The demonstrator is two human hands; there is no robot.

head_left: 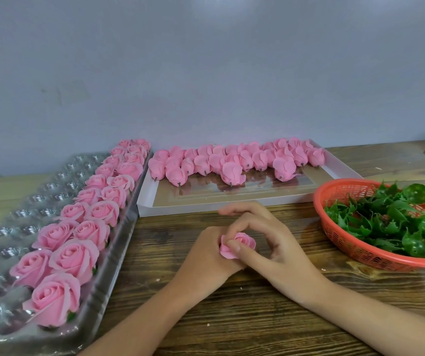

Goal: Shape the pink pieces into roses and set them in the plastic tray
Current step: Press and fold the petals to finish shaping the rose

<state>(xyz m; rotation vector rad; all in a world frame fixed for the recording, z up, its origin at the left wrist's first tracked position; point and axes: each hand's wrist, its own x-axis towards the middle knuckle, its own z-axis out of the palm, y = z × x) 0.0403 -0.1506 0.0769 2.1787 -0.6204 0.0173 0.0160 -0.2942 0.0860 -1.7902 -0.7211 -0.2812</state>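
A: As the head-worn camera looks down and forward, what fills most of the frame?

B: A plain grey wall (206, 73) at the back, and below it a dark-grained wooden surface (206, 304) that carries everything else.

A: And what stands on it, left to right?

B: At far left is a long clear plastic tray (13, 217) with moulded cups. Finished pink roses (77, 255) sit in its two right-hand columns, running from the near edge back to the wall. Just beside the tray, against the wall, lies a shallow white cardboard box (206, 208). Unshaped pink pieces (232, 173) crowd its far side in rows, their short dark stems pointing toward the camera. At right, a round red plastic basket (360, 253) is heaped with green serrated leaves (386, 222).

A: The hands?

B: They meet near the middle of the surface, in front of the box. The left hand (203, 255) curls around a small pink rose (242, 241) from the left and beneath. The right hand (278, 242) pinches an outer petal between thumb and bent forefinger, with another finger stretched out above.

A: So where does that rose sit?

B: Between the two hands, right of the tray and apart from it, left of the basket.
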